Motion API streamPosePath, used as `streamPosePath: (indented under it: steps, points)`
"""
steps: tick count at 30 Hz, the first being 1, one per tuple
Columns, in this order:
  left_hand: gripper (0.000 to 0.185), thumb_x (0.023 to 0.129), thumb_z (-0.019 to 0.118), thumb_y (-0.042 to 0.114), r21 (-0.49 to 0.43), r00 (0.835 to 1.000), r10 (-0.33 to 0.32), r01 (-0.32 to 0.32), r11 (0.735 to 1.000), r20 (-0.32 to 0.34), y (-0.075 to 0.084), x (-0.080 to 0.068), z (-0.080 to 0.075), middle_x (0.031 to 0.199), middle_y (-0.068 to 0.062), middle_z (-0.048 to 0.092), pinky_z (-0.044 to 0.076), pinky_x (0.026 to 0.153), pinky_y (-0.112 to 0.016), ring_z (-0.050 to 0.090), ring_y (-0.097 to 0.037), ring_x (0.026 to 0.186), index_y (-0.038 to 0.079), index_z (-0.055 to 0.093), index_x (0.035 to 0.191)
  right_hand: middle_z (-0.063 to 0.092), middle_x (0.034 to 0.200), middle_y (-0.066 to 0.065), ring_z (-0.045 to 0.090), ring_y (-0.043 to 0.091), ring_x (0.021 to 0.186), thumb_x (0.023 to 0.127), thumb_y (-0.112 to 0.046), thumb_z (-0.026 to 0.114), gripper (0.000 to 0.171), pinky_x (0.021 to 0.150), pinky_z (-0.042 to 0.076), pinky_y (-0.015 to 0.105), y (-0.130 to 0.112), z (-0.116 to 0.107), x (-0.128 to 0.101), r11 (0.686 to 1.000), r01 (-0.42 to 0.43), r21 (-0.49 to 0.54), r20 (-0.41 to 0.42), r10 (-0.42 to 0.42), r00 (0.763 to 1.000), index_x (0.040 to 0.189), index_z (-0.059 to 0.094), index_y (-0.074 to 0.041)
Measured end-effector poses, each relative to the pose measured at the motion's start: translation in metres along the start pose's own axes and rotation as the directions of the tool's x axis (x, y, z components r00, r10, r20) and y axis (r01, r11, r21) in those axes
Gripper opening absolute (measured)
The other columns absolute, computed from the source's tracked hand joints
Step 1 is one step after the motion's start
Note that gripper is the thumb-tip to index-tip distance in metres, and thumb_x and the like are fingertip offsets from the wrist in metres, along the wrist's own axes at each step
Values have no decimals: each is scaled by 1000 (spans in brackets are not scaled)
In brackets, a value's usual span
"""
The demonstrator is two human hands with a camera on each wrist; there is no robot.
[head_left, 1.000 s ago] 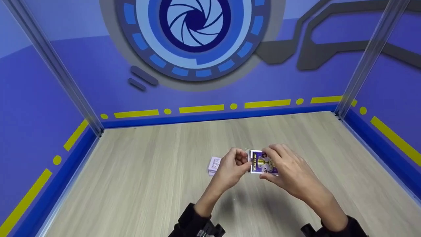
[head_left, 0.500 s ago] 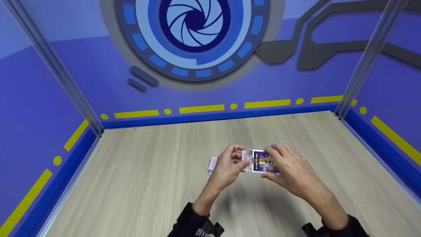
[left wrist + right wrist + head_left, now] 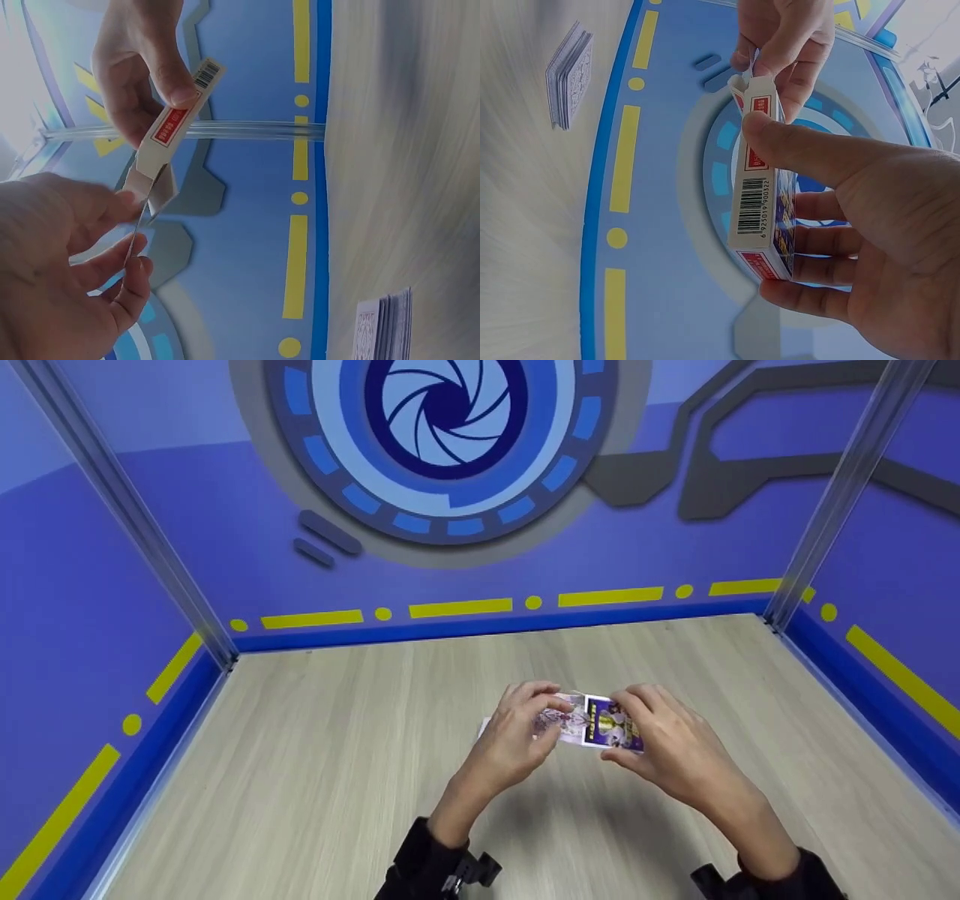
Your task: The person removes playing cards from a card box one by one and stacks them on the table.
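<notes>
A playing-card box [image 3: 613, 726] with a purple printed face is held in the air by my right hand [image 3: 675, 746]. The right thumb presses its barcoded narrow side in the right wrist view. Its flap end, standing open, faces my left hand [image 3: 514, 735]. A pale patterned card [image 3: 574, 727] sticks out of that end. The left fingers pinch this card, seen edge-on as a thin line [image 3: 139, 229] in the left wrist view. How many cards lie together there I cannot tell.
A stack of playing cards [image 3: 570, 77] sits on the wood-grain table [image 3: 330, 780], mostly hidden behind the left hand in the head view. Blue printed panels [image 3: 450, 577] wall the table at the back and both sides.
More of the pale card shows outside the box than a second ago. The left hand has shifted slightly left and up, and the box slightly right and up.
</notes>
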State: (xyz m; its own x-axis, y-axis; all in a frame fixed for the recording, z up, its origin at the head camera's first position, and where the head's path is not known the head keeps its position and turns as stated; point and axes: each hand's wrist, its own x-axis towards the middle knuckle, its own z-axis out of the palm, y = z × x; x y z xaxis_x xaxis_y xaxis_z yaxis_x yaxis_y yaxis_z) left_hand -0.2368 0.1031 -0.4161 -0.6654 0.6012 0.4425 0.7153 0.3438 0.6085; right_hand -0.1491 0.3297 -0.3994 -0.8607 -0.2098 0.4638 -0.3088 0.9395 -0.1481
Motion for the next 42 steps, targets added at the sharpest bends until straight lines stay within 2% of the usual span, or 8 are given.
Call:
streamPosePath:
  steps: [3, 6, 9, 12, 19, 27, 38, 42]
  points:
    - [24, 91, 81, 15, 105, 998, 22, -27, 994, 51, -2, -1, 0, 141, -2, 55, 48, 101, -36, 47, -19, 129, 18, 72, 113, 61, 121, 12, 61, 28, 104, 74, -34, 95, 68, 77, 55, 48, 0, 0, 1, 1000, 6, 1, -5, -6, 1000, 128, 63, -5]
    - [28, 86, 86, 19, 199, 996, 59, -70, 977, 60, -4, -1, 0, 139, -2, 55, 49, 99, -34, 46, -19, 128, 19, 70, 110, 61, 120, 12, 61, 27, 103, 74, -33, 95, 68, 77, 55, 48, 1, -1, 1, 1000, 11, -1, -3, -11, 1000, 127, 63, -5]
    - [29, 85, 87, 19, 253, 994, 101, -111, 961, 51, -7, -1, -1, 138, -3, 57, 47, 102, -33, 48, -20, 127, 18, 69, 108, 61, 121, 12, 61, 28, 103, 75, -33, 95, 68, 78, 55, 48, 2, -1, 1, 1000, 3, 0, 8, -3, 1000, 128, 63, -5]
    - [28, 85, 86, 18, 268, 993, 108, -117, 956, 48, -9, 0, -7, 138, -3, 59, 43, 107, -35, 48, -21, 127, 18, 69, 108, 61, 123, 14, 61, 29, 106, 76, -32, 94, 67, 80, 55, 50, 2, -2, 1, 1000, -16, 4, 19, 16, 1000, 129, 62, -5]
    - [24, 86, 85, 13, 244, 999, 43, -50, 968, 32, -15, 0, -25, 139, -7, 60, 39, 112, -41, 49, -25, 133, 15, 72, 106, 61, 124, 15, 61, 32, 108, 77, -32, 93, 68, 85, 53, 54, 4, -3, 0, 999, -48, -7, 34, 48, 998, 130, 61, -3]
    - [20, 88, 82, 9, 220, 999, -6, -4, 975, 46, -26, 1, -34, 144, -9, 58, 34, 117, -45, 46, -28, 139, 13, 71, 105, 61, 123, 17, 61, 33, 106, 78, -30, 92, 67, 83, 53, 54, 8, -5, -3, 998, -58, -13, 32, 59, 998, 129, 61, -1]
    - [19, 90, 79, 7, 218, 986, -144, 122, 968, 87, -44, 0, -31, 147, -8, 56, 36, 116, -46, 45, -28, 142, 15, 72, 106, 61, 124, 22, 60, 35, 109, 81, -24, 90, 65, 79, 55, 53, 13, -5, -7, 995, -102, 17, 91, 100, 991, 130, 58, 4]
    - [19, 89, 78, 4, 216, 980, -163, 136, 967, 114, -53, 0, -28, 146, -10, 57, 37, 116, -46, 46, -27, 141, 13, 71, 105, 61, 121, 22, 60, 33, 104, 80, -24, 90, 65, 76, 55, 51, 15, -5, -8, 994, -110, 8, 111, 108, 988, 129, 59, 5]
